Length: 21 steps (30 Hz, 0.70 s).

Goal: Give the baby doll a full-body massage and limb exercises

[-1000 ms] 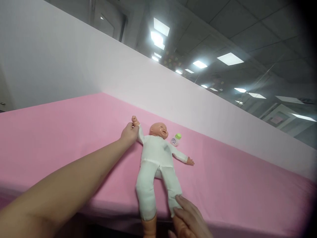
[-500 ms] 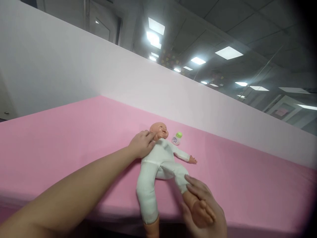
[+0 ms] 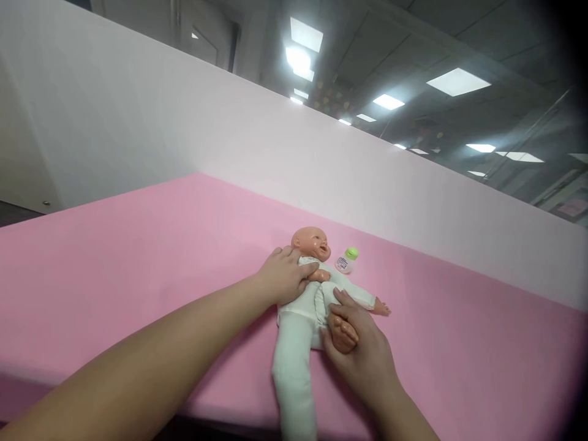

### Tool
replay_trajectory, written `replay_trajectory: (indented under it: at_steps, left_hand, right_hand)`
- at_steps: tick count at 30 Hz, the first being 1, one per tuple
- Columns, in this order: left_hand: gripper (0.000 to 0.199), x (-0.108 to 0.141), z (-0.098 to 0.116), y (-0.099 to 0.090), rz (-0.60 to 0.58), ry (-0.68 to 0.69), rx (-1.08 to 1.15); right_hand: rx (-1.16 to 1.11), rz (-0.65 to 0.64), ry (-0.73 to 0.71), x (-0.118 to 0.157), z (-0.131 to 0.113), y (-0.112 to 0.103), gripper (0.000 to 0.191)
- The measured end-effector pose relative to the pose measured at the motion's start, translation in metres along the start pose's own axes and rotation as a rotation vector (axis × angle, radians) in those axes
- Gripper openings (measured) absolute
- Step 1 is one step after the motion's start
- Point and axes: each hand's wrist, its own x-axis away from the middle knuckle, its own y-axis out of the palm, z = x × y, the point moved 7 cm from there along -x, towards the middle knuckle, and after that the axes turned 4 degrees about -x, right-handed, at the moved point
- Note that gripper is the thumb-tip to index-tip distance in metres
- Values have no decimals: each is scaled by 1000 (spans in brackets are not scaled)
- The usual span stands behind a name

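A baby doll with a white cloth body lies on its back on the pink surface, its head away from me. My left hand is closed over the doll's arm at the chest, and the doll's small hand pokes out past my fingers. My right hand is wrapped around the doll's lower leg, and the doll's foot shows between thumb and fingers. That leg is bent up over the belly. The other leg stretches toward me. The doll's other arm lies out to the right.
A small clear bottle with a green cap sits beside the doll's head. White panels border the pink padded surface at the back and left. The surface's front edge runs below my arms.
My right hand has pushed the doll's leg up and away from me, folding it toward the belly. My left hand has drawn the doll's arm down from near the chin onto the chest.
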Motion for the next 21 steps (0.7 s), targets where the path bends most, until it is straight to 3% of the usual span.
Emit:
replay_trajectory:
  at_steps: [6, 13, 16, 21]
  left_hand:
    - [45, 0, -2, 5, -13, -46, 37]
    - [44, 7, -15, 7, 104, -137, 228]
    - [46, 8, -29, 9, 129, -205, 359]
    - [49, 10, -60, 16, 162, -369, 656]
  right_hand:
    - [56, -80, 110, -4, 2, 8, 31]
    - [-13, -134, 145, -11, -5, 1, 31]
    - [-38, -100, 137, -1, -10, -10, 34]
    - [-95, 68, 145, 35, -10, -41, 35]
